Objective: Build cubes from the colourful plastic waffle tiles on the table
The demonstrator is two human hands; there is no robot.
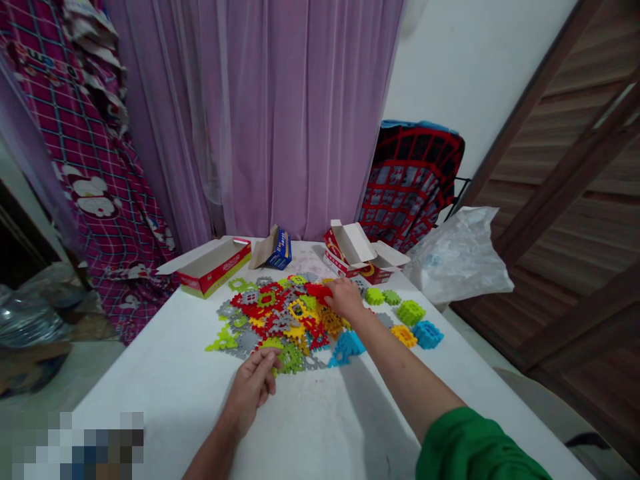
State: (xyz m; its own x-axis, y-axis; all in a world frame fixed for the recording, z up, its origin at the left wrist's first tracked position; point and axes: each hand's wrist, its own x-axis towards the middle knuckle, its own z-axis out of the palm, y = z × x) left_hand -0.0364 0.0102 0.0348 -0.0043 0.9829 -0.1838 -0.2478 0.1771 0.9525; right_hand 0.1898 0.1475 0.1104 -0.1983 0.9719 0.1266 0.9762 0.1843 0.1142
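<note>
A loose pile of notched plastic building pieces [280,325] in red, grey, yellow, lime green and orange covers the middle of the table. At the pile's near edge, my left hand [254,385] is closed, its thumb and fingers pinching a lime-green piece [271,343]. Over the pile's right side reaches my right hand [345,299], its fingertips closed on a red piece [318,291]. Below the right wrist lies a blue piece [347,347]. My right palm hides part of the pile.
Joined blocks sit at right: lime [411,311], orange [404,336] and blue [429,335]. Along the back stand an opened red-and-green box [215,268], a blue box [281,249] and red boxes [345,252]. A clear plastic bag [457,257] overhangs the white table's [310,427] right edge.
</note>
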